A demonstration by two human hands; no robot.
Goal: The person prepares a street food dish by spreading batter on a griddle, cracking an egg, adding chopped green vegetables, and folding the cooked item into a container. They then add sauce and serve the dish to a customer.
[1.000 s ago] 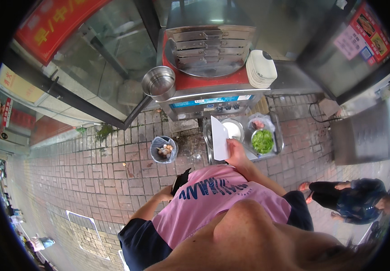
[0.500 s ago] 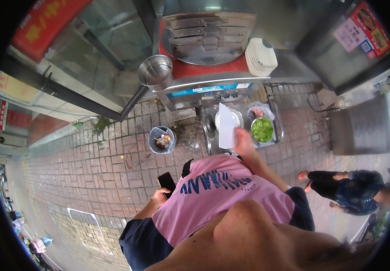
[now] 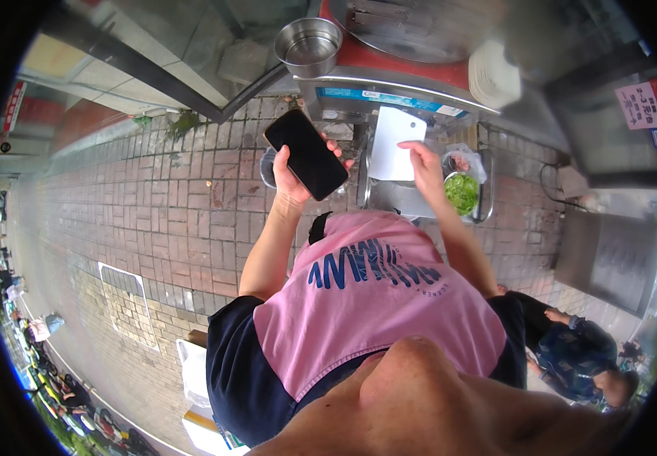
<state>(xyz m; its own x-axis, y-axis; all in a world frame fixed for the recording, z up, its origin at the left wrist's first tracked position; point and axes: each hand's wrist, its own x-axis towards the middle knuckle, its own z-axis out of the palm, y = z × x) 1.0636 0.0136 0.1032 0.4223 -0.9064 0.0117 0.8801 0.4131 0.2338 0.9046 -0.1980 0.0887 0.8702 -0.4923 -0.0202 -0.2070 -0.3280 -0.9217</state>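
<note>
My left hand (image 3: 296,173) grips a smartphone (image 3: 307,154) with a dark screen, held up in front of my body, fingertips showing past its right edge. Between the thumb and fingers of my right hand (image 3: 423,166) is the right edge of a white card (image 3: 395,144), which has a small dark hole near its top right corner. The card hangs over a metal tray (image 3: 418,202) and hides part of it. On that tray, just right of my right hand, stand a bowl of chopped green leaves (image 3: 461,194) and a clear bag (image 3: 461,163) with pinkish bits inside.
Beyond the tray is a metal cooking cart (image 3: 397,98) with a round metal pot (image 3: 308,47) and stacked white plates (image 3: 494,74). A lined bin (image 3: 268,169) is partly hidden behind the phone. Another person (image 3: 575,356) is at the right, near a metal box (image 3: 606,254).
My left hand has brought the phone up from beside my waist to chest front. The white card has turned to show its broad face. My view has shifted.
</note>
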